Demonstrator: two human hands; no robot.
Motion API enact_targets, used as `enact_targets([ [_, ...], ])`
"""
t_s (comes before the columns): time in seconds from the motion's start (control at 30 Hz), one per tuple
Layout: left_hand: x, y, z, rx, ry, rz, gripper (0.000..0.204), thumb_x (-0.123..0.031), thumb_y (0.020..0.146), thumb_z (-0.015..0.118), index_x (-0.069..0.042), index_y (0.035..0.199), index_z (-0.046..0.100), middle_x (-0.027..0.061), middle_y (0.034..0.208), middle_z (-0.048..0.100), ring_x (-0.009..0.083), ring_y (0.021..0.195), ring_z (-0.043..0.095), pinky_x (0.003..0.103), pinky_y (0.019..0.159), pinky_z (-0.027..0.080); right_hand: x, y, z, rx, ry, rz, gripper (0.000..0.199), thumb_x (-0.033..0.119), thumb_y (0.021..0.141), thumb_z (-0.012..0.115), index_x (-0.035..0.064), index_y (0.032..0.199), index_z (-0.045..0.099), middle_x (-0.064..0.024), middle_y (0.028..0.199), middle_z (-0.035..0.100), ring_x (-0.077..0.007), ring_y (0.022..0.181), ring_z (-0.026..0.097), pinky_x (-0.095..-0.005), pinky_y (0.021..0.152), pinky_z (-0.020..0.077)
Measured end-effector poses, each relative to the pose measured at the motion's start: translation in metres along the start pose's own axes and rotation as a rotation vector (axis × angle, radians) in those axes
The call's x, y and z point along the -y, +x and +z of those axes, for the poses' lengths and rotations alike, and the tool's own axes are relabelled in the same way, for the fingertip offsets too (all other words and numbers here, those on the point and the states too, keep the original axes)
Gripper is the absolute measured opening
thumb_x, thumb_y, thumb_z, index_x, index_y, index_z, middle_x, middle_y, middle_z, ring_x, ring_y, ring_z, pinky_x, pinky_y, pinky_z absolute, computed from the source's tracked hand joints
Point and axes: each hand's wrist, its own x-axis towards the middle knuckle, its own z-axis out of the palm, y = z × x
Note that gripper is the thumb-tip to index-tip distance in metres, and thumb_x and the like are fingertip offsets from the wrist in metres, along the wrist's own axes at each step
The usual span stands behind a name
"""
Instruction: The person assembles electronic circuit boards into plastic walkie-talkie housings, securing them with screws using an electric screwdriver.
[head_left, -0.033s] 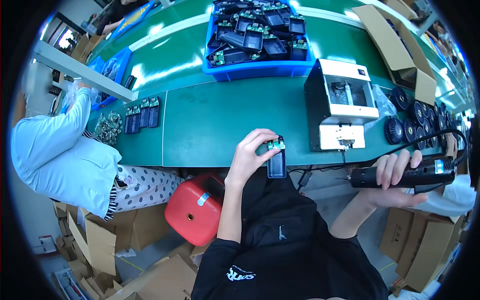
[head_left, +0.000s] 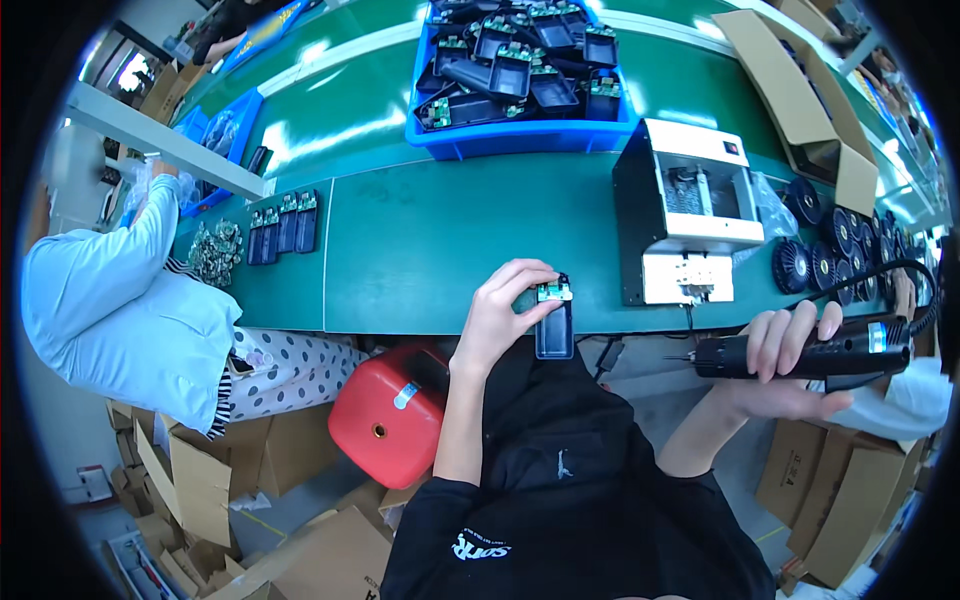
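Note:
My left hand [head_left: 505, 310] pinches the upper end of a small black plastic housing [head_left: 555, 335], a green circuit board [head_left: 553, 291] showing at its top. The housing is held at the table's near edge, its hollow side facing up. Off to the right, my right hand [head_left: 785, 365] is wrapped round a black electric screwdriver [head_left: 850, 350]. Its thin bit points left, toward the housing but well apart from it, and a thick black cord leaves its right end.
A black and white screw feeder [head_left: 690, 215] stands on the green table [head_left: 450, 240]. Behind is a blue bin [head_left: 520, 142] heaped with housings. Round black fan-like parts [head_left: 792, 262] lie right; several housings [head_left: 285, 228] lie left, near a co-worker's blue sleeve [head_left: 150, 235]. A red stool [head_left: 385, 420] stands below.
My right hand and the screwdriver have shifted very slightly left. The table's things sit a touch differently in view; my left hand keeps its hold on the housing.

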Motion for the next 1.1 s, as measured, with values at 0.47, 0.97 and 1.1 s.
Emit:
enact_targets([
  [0.47,0.011,-0.003,-0.018,0.066,0.051,-0.012,0.028,-0.007,0.071,0.082,-0.006,0.096,0.069,0.0048,0.103,0.066,0.0242,0.098,0.064,0.035,0.086,0.052,-0.092,-0.002,0.03,0.192,-0.221,0.026,0.07,0.066,0.079,0.072,0.0076,0.101,0.04,-0.0015,0.067,0.046,-0.009,0.046,0.044,-0.0203,0.042,0.0387],
  [0.97,0.035,-0.02,-0.064,-0.002,-0.067,0.024,0.028,-0.006,0.072,0.081,-0.005,0.098,0.071,0.0076,0.102,0.069,0.026,0.099,0.065,0.035,0.086,0.053,-0.037,0.014,0.031,0.233,-0.473,-0.171,0.066,0.065,0.084,0.067,0.0059,0.102,0.043,-0.0016,0.067,0.046,-0.0088,0.046,0.044,-0.0203,0.042,0.0383],
  [1.1,0.033,-0.016,-0.056,0.037,-0.038,0.006,0.028,-0.005,0.07,0.082,-0.004,0.097,0.071,0.008,0.102,0.069,0.0256,0.098,0.066,0.036,0.086,0.053,-0.003,0.021,0.018,0.194,-0.512,-0.183,0.067,0.066,0.085,0.066,0.0059,0.103,0.043,-0.0024,0.068,0.047,-0.0094,0.046,0.044,-0.021,0.042,0.0377],
])
